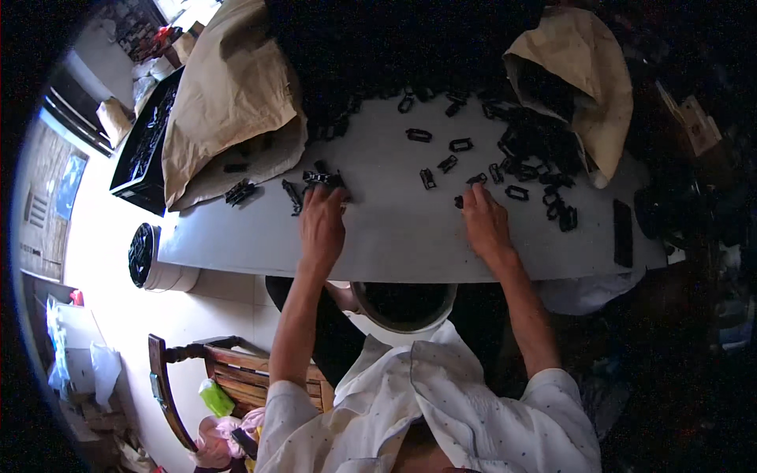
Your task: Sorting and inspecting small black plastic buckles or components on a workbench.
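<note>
On the grey tabletop [386, 229], my left hand [322, 225] has its fingers curled down over a small bunch of black plastic parts [323, 176]. Just left of it lies another black part [292, 195]. To the right, my right hand [486, 225] is closed, its thumb and fingertips at a small black plastic part [476, 179]; the fingers partly hide it. Several loose rectangular frame-like black parts [460, 145] lie beyond and between the hands. A dense heap of them [528, 146] spreads to the right of my right hand.
A large brown paper bag [233, 102] lies open toward me at the left, a second paper bag [599, 94] at the far right. Beside the table are a black crate [138, 188] and a white bucket [177, 272] of black parts. A round container [406, 325] stands below the table edge.
</note>
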### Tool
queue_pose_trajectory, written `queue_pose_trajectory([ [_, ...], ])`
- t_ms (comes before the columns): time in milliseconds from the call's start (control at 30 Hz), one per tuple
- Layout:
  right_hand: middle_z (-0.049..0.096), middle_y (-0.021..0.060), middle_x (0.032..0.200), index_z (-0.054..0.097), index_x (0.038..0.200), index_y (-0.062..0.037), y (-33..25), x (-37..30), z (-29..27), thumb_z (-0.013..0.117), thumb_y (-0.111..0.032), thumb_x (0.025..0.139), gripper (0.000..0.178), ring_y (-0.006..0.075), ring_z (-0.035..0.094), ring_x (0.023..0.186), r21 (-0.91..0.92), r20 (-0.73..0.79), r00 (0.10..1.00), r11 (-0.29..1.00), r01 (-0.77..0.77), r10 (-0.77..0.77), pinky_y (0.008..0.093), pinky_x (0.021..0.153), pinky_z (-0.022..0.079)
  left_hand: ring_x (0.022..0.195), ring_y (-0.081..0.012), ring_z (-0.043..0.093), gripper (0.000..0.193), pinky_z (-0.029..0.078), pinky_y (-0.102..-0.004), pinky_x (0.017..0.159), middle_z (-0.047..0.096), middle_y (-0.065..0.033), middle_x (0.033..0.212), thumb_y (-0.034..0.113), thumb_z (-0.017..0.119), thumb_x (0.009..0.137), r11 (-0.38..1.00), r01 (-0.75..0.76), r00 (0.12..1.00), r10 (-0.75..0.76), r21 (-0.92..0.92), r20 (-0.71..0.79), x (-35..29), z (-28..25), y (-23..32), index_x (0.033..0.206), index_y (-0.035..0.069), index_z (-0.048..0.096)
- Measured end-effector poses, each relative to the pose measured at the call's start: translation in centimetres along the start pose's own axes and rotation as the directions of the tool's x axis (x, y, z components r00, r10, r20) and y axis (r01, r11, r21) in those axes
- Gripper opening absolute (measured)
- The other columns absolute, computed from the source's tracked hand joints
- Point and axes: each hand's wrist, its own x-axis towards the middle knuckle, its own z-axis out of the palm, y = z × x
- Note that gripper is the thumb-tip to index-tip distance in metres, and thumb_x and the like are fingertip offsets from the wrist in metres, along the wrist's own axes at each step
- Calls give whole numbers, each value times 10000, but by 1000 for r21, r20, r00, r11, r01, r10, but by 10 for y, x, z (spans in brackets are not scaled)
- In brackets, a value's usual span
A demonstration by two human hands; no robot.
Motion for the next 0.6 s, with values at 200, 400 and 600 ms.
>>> queue_pose_trajectory([
  [200, 528, 151, 963, 489, 975, 8, 1, -11, -15, 607, -51, 764, 248, 309, 557, 859, 332, 7, 995, 938, -95, 98, 376, 700, 469, 1161, -352, 413, 246, 420, -416, 867, 456, -189, 1246, 134, 459, 851, 887, -186, 977, 120, 422, 177, 34, 0, -5, 1027, 22, 589],
  [400, 516, 110, 836, 496, 965, 21, -7, -20, -33, 588, 3, 766, 219, 230, 534, 765, 803, -4, 995, 593, -56, 100, 317, 685, 448, 1017, -274, 548, 281, 466, -354, 823, 562, -184, 1098, 140, 538, 829, 894, 169, 975, -89, -415, 205, 37, 7, 9, 1073, 1, 546],
  [600, 483, 118, 878, 497, 971, 4, -49, -22, -50, 609, 45, 721, 277, 237, 537, 767, 726, -140, 990, 680, 102, 1, 304, 647, 455, 940, -219, 576, 293, 491, -345, 825, 588, -89, 999, 63, 611, 782, 24, 320, 945, 58, -947, 321, -19, 38, 44, 1060, 6, 537],
])
